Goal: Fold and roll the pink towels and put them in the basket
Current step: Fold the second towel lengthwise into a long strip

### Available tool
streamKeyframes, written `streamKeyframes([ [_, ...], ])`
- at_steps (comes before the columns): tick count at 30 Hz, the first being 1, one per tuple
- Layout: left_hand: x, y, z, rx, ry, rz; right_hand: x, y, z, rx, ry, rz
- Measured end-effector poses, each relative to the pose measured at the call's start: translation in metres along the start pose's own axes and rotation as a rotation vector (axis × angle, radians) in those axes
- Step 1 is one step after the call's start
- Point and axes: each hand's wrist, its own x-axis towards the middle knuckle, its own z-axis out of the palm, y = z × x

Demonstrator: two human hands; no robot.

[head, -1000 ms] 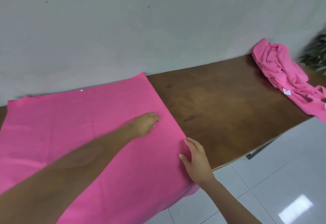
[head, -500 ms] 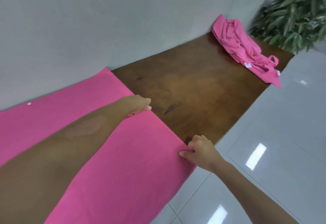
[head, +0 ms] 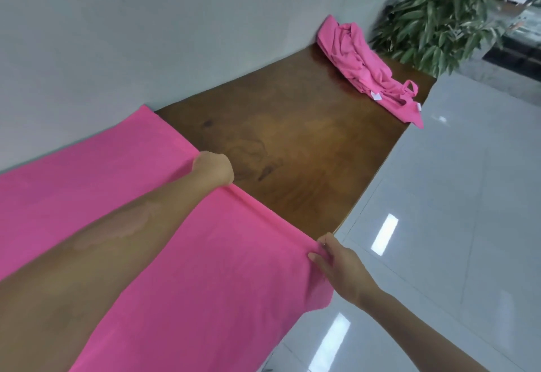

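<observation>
Since the towel point(head: 140, 225) lies flat on the table point(head: 307, 143) and spreads leftward from both hands, its gripped right edge must travel that way. The left hand point(head: 213, 168) clenches this edge farther back — the right hand point(head: 336, 266) pinches its near corner, overhanging the table's front.

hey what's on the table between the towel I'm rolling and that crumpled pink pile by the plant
Nothing: in the head view, only bare brown tabletop lies between the spread towel, gripped by both hands, and the crumpled pile.
</observation>
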Motion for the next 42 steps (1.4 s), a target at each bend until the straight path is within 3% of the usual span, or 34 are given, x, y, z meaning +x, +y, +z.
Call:
streamKeyframes([
  [7, -0.001, -0.014, 0.018, -0.019, 0.147, 0.044, -0.015, 0.011, 0.009, -0.093, 0.134, 0.1],
  [11, -0.007, -0.021, 0.027, -0.233, 0.197, 0.007, -0.017, 0.013, 0.0, -0.128, 0.179, 0.059],
  [15, -0.026, -0.034, 0.028, -0.461, 0.315, 0.019, -0.032, 0.005, 0.0, 0.032, 0.257, 0.046],
  [19, -0.053, -0.058, 0.026, -0.532, 0.393, 0.049, -0.054, -0.014, -0.001, 0.067, 0.23, -0.019],
  [23, -0.097, -0.09, 0.019, -0.549, 0.354, 0.052, -0.083, -0.03, -0.006, -0.183, 0.093, -0.2],
  [26, -0.132, -0.115, 0.019, -0.58, 0.32, 0.036, -0.106, -0.037, -0.003, -0.305, 0.114, -0.283],
  [31, -0.192, -0.148, 0.032, -0.594, 0.318, 0.0, -0.137, -0.058, 0.005, -0.26, 0.17, -0.228],
  [37, -0.248, -0.188, 0.047, -0.652, 0.285, -0.098, -0.169, -0.073, 0.024, -0.201, 0.089, -0.345],
  [42, -0.271, -0.223, 0.058, -0.62, 0.262, -0.079, -0.198, -0.089, 0.036, -0.228, 0.056, -0.426],
])
